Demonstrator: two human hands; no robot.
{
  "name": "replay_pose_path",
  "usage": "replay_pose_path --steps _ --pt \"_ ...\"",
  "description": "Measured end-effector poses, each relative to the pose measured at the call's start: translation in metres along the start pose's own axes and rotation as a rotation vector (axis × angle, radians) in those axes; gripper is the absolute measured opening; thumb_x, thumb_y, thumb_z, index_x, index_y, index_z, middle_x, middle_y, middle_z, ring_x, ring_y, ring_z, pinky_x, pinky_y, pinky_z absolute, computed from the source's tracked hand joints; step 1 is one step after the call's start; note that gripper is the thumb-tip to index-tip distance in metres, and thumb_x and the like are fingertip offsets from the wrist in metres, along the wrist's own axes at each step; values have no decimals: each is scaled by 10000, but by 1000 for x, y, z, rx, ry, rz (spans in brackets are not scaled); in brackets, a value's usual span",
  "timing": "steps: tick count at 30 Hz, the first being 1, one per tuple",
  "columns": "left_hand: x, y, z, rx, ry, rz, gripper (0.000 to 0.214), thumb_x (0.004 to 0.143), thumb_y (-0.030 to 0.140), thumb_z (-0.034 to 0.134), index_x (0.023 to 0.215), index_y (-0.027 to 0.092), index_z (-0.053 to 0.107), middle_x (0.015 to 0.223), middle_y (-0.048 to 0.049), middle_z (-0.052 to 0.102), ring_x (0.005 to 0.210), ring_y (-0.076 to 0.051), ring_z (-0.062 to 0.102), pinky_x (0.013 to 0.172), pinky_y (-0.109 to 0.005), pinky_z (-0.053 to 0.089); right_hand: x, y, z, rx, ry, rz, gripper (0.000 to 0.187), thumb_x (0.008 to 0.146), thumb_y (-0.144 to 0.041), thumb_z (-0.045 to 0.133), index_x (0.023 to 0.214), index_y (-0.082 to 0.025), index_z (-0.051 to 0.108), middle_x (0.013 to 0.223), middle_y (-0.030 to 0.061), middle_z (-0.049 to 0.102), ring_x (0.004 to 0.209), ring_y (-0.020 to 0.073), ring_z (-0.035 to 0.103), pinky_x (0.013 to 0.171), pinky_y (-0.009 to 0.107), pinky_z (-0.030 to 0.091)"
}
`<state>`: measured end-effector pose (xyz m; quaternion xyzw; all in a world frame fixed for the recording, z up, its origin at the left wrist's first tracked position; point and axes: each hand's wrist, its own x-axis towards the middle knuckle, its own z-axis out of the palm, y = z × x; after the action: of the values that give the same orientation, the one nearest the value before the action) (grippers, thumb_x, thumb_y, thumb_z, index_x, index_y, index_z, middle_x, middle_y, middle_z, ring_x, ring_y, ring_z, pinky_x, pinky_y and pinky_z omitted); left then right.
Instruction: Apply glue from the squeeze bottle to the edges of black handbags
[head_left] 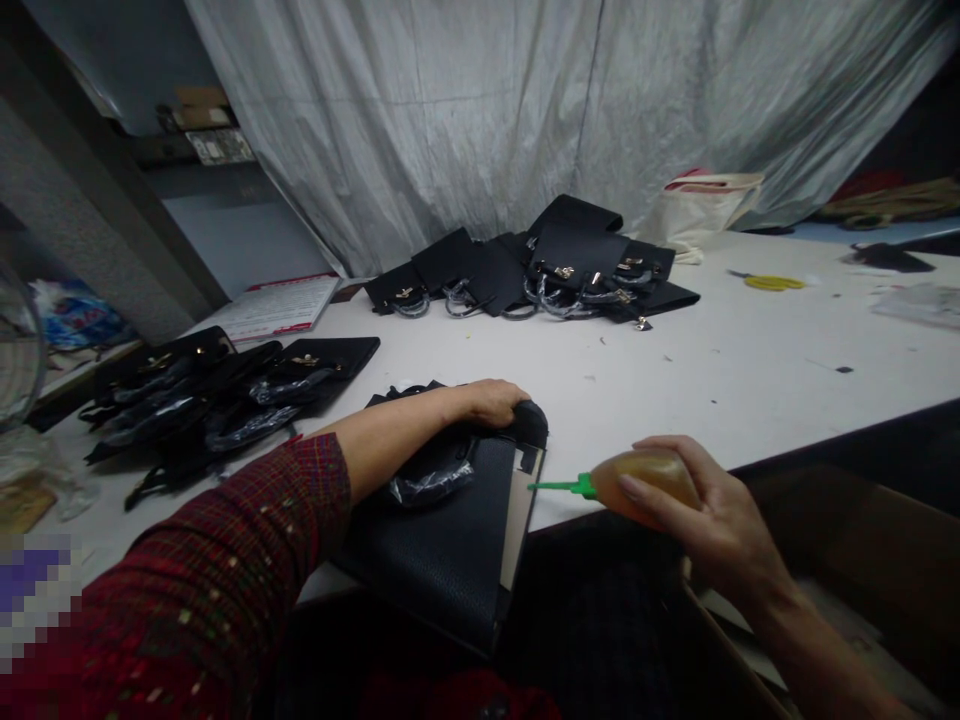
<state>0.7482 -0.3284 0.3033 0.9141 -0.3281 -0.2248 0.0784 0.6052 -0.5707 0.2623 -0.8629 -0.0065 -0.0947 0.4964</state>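
A black leather handbag (427, 540) lies at the table's near edge, its plastic-wrapped handle (433, 484) on top. My left hand (496, 402) is closed on the bag's far right corner, where black material is folded back; its fingertips are partly hidden. Along the bag's right side a beige strip (519, 515) shows. In my right hand (712, 510) is a squeeze bottle (643, 485) of amber liquid, fingers wrapped round it. Its thin green nozzle (559, 486) points left, with the tip right by the beige strip; whether it touches I cannot tell.
More black handbags (225, 400) are heaped on the left, and others (517, 270) lie at the back before a silver curtain (465, 120). Yellow-handled scissors (772, 282) and a cream cloth bag (701, 215) lie back right. An open cardboard box (739, 640) stands below the table edge.
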Motion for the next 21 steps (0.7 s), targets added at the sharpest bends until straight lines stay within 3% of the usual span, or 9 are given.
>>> replay_pose_path --steps 3,8,12,18,21 --pt "0 -1 1 -6 2 7 318 844 95 554 1101 178 722 1065 -36 764 939 -148 687 791 -195 480 0 -1 2 -16 91 1 514 722 -631 693 1018 -217 621 886 55 704 791 271 675 699 375 540" --pt "2 -3 3 -21 10 14 354 830 88 566 1128 203 719 1098 -22 759 965 -143 684 818 -188 482 -2 0 4 -4 -20 -12 489 723 -612 704 1015 -229 626 865 38 702 744 257 677 664 358 539" --pt "3 -4 4 -30 9 6 354 837 91 559 1129 206 722 1103 -25 758 970 -147 684 818 -193 486 -2 -1 4 -54 106 -4 525 722 -661 680 1029 -241 613 858 44 692 745 270 666 670 386 538" --pt "3 -3 4 -36 7 6 337 839 99 567 1121 192 727 1090 -40 760 950 -153 687 804 -198 487 -13 -8 -1 -25 -90 -14 485 731 -612 685 1015 -222 631 848 53 712 713 255 684 614 346 544" --pt "2 -3 3 -45 4 5 370 832 88 565 1140 218 723 1113 -23 755 971 -147 682 817 -195 484 -21 -9 -1 -56 15 -55 480 732 -596 685 1020 -215 634 856 56 709 697 241 677 612 337 540"
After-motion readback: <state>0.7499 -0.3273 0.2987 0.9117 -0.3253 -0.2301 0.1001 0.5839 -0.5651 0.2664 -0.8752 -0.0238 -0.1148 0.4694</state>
